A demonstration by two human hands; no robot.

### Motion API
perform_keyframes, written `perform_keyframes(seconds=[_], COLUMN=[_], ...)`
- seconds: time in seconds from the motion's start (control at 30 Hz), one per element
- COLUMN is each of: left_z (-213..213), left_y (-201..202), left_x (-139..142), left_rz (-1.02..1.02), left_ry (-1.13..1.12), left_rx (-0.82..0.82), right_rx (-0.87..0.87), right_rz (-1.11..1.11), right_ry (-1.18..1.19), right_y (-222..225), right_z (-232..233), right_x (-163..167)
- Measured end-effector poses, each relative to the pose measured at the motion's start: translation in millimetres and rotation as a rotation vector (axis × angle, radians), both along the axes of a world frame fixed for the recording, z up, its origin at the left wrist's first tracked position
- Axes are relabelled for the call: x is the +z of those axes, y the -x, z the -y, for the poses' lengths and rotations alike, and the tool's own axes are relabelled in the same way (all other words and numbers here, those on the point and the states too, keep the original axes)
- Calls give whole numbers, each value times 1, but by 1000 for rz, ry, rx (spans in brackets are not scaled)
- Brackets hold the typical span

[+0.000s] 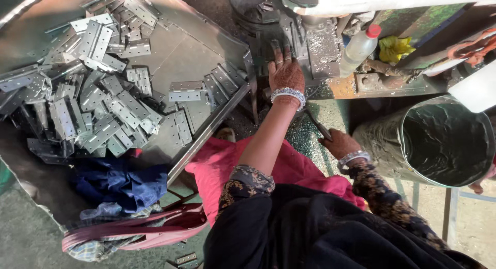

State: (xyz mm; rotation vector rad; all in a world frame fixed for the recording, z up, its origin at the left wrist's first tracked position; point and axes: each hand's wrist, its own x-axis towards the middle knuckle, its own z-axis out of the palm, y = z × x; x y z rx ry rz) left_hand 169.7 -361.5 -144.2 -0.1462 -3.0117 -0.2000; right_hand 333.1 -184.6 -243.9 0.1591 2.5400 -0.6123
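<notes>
My left hand (284, 71) reaches forward to the base of a grey metal machine (310, 44), its fingers flat on a metal part there; whether it grips anything I cannot tell. My right hand (338, 143) is lower and closed around a dark metal lever handle (316, 125). Both wrists wear silvery bangles. To the left a metal tray (181, 52) holds a heap of several flat metal hinges (93, 103); a few lie apart near its right edge (185, 91).
A plastic bottle with a red cap (359, 48) and a yellow cloth (393, 48) stand by the machine. A large metal bucket (444, 142) sits at right. Blue cloth (121, 183) and a pink-strapped bag (139, 230) lie below the tray. Metal shavings cover the floor.
</notes>
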Motion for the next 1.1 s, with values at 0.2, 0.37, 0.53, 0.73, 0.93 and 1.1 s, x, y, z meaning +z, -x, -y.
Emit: perform_keyframes(seconds=[0.2, 0.37, 0.53, 0.73, 0.93, 1.1], left_z=[-11, -8, 80, 300, 368, 389], left_y=[24, 11, -41, -36, 18, 28], left_x=[19, 5, -26, -24, -6, -12], left_rz=[308, 89, -359, -220, 448, 373], left_ry=[186, 237, -262, 357, 168, -57], left_rx=[64, 84, -16, 140, 194, 151], right_rx=[19, -34, -81, -30, 16, -17], right_rz=[-11, -144, -451, -652, -637, -645], right_ry=[-46, -14, 166, 122, 15, -9], right_y=[17, -19, -3, 6, 6, 8], right_z=[-13, 4, -8, 15, 32, 35], right_x=[-6, -19, 37, 111, 120, 118])
